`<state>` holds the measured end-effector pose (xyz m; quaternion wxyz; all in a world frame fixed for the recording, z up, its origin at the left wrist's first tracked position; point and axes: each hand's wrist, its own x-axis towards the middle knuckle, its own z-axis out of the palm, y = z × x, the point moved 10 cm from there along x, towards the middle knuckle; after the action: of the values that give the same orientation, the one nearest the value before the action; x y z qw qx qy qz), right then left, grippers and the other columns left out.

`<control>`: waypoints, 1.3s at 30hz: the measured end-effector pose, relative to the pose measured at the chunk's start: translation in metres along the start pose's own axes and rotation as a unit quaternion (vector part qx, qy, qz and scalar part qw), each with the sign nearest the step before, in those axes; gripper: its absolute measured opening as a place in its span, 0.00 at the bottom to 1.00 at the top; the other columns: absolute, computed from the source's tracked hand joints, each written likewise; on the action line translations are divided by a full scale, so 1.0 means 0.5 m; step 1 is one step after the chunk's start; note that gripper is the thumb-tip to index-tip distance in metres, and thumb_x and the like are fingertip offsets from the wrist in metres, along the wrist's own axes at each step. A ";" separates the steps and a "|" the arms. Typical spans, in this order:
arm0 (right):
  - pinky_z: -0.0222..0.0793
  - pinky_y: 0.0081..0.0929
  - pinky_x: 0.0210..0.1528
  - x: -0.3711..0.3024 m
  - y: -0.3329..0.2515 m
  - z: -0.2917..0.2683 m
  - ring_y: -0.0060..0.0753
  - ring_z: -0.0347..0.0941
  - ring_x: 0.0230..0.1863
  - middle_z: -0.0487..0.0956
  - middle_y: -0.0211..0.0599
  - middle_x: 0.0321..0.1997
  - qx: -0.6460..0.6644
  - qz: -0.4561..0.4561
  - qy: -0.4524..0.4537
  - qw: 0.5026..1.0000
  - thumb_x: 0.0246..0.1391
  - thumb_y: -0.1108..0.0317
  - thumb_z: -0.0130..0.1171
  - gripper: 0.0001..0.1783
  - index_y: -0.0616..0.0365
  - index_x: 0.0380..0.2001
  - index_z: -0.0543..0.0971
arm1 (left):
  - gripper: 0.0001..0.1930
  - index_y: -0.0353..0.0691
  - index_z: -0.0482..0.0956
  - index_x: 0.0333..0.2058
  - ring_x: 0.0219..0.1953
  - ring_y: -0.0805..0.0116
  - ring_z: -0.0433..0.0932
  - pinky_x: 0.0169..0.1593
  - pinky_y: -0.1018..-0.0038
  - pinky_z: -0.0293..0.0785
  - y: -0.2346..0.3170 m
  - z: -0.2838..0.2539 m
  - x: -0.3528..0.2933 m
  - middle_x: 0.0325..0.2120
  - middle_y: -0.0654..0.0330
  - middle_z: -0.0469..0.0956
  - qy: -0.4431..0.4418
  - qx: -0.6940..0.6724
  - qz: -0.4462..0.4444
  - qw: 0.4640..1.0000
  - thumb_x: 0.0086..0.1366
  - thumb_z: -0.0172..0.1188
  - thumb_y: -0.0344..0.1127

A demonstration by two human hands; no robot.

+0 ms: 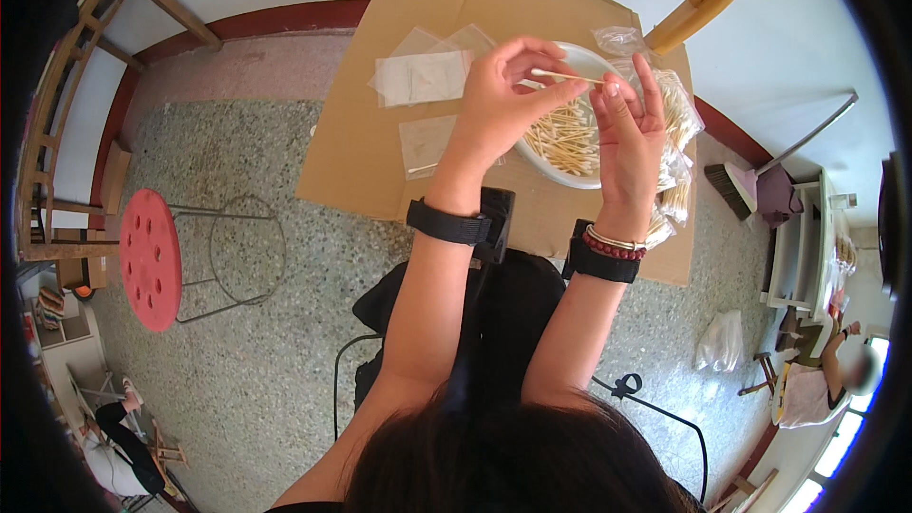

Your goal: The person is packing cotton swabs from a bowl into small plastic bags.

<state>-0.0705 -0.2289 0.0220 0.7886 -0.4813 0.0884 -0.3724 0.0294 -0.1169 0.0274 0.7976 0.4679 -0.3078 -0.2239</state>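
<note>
A cotton swab (560, 75) with a white tip stretches between my two hands, above a white bowl (562, 177). My left hand (513, 95) pinches it near the middle, thumb against fingers. At its other end, the thumb and index finger of my right hand (631, 128) close on it while the other fingers point up. Loose cotton swabs (568, 138) fill much of the bowl below. Right of the bowl lie clear plastic bags (676, 119) packed with more swabs. Several flat clear bags (423, 78) rest on the cardboard left of my left hand.
Brown cardboard (356, 147) covers the work surface, with a wooden chair (698, 14) at its far edge. A red stool (152, 261) lies on its side at left. A broom (736, 188) leans at right. Two other people (817, 385) sit farther off, one on each side.
</note>
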 end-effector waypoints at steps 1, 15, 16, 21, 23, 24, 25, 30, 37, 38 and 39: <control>0.74 0.25 0.50 0.003 0.001 -0.004 0.27 0.76 0.43 0.79 0.39 0.40 -0.015 0.001 0.010 1.000 0.53 0.81 0.58 0.29 0.65 0.58 0.63 | 0.16 0.35 0.74 0.39 0.36 0.75 0.77 0.40 0.80 0.72 -0.005 -0.021 0.000 0.32 0.59 0.79 0.021 0.108 -0.012 0.994 0.53 0.69 0.31; 0.76 0.25 0.46 0.004 0.001 -0.002 0.31 0.77 0.40 0.77 0.33 0.33 -0.083 0.006 0.071 0.994 0.52 0.79 0.58 0.22 0.65 0.51 0.68 | 0.52 0.34 0.67 0.53 0.55 0.48 0.65 0.55 0.59 0.65 -0.146 -0.139 -0.071 0.48 0.46 0.69 -0.096 0.627 -0.206 0.745 0.26 0.79 0.51; 0.76 0.24 0.45 0.008 0.000 -0.009 0.30 0.77 0.39 0.77 0.32 0.33 -0.095 0.000 0.071 0.993 0.52 0.78 0.59 0.22 0.65 0.51 0.69 | 0.51 0.35 0.68 0.52 0.55 0.47 0.64 0.56 0.58 0.65 -0.153 -0.135 -0.070 0.49 0.47 0.67 -0.098 0.647 -0.198 0.729 0.26 0.79 0.50; 0.77 0.22 0.42 0.007 -0.002 -0.017 0.27 0.77 0.37 0.77 0.32 0.33 -0.129 0.000 0.083 0.988 0.51 0.76 0.62 0.22 0.65 0.50 0.71 | 0.48 0.37 0.69 0.50 0.54 0.48 0.63 0.56 0.56 0.63 -0.175 -0.138 -0.069 0.48 0.49 0.66 -0.084 0.694 -0.181 0.691 0.26 0.79 0.45; 0.77 0.22 0.41 0.004 -0.008 -0.010 0.27 0.77 0.37 0.77 0.33 0.33 -0.158 -0.007 0.065 0.985 0.51 0.75 0.62 0.21 0.64 0.49 0.71 | 0.41 0.36 0.72 0.43 0.52 0.51 0.64 0.53 0.59 0.65 -0.159 -0.140 -0.068 0.45 0.50 0.67 -0.058 0.692 -0.137 0.707 0.26 0.79 0.43; 0.77 0.22 0.41 0.001 -0.012 -0.012 0.27 0.77 0.37 0.77 0.33 0.33 -0.159 -0.009 0.064 0.985 0.51 0.75 0.62 0.21 0.64 0.49 0.71 | 0.41 0.36 0.72 0.43 0.52 0.51 0.64 0.53 0.59 0.65 -0.153 -0.141 -0.069 0.45 0.50 0.67 -0.057 0.691 -0.135 0.708 0.26 0.79 0.43; 0.77 0.21 0.41 -0.001 -0.014 -0.012 0.26 0.77 0.37 0.77 0.33 0.34 -0.181 -0.009 0.058 0.982 0.51 0.75 0.61 0.21 0.64 0.49 0.71 | 0.41 0.37 0.72 0.44 0.52 0.51 0.65 0.54 0.59 0.65 -0.150 -0.143 -0.073 0.46 0.51 0.68 -0.062 0.663 -0.143 0.732 0.27 0.79 0.42; 0.76 0.21 0.40 -0.027 -0.023 -0.001 0.25 0.77 0.37 0.77 0.34 0.35 -0.225 -0.010 0.042 0.973 0.52 0.74 0.61 0.20 0.63 0.49 0.72 | 0.40 0.40 0.71 0.47 0.54 0.53 0.66 0.55 0.60 0.64 -0.113 -0.151 -0.090 0.47 0.53 0.71 -0.071 0.535 -0.114 0.834 0.31 0.78 0.40; 0.73 0.15 0.37 -0.061 -0.024 0.057 0.21 0.77 0.36 0.78 0.35 0.36 -0.258 -0.003 -0.022 0.966 0.52 0.78 0.60 0.20 0.63 0.49 0.72 | 0.31 0.40 0.69 0.46 0.56 0.65 0.69 0.59 0.64 0.61 -0.029 -0.107 -0.121 0.44 0.60 0.76 -0.084 0.365 -0.123 0.919 0.42 0.74 0.33; 0.73 0.15 0.37 -0.064 -0.023 0.068 0.20 0.77 0.36 0.79 0.35 0.36 -0.255 -0.002 -0.036 0.966 0.51 0.78 0.60 0.19 0.63 0.48 0.73 | 0.31 0.41 0.69 0.46 0.55 0.65 0.69 0.59 0.64 0.61 -0.020 -0.100 -0.122 0.42 0.61 0.77 -0.092 0.352 -0.111 0.925 0.42 0.73 0.32; 0.72 0.14 0.36 -0.066 -0.021 0.076 0.20 0.77 0.36 0.79 0.35 0.35 -0.252 -0.001 -0.049 0.966 0.51 0.79 0.60 0.19 0.62 0.48 0.74 | 0.31 0.41 0.69 0.46 0.55 0.65 0.69 0.59 0.64 0.61 -0.016 -0.096 -0.120 0.42 0.61 0.77 -0.093 0.352 -0.111 0.925 0.42 0.73 0.32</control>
<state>-0.0803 -0.1829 0.0430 0.6449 -0.6823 0.1400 -0.3145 0.0198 -0.0527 -0.0143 0.5193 0.7269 -0.3857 -0.2305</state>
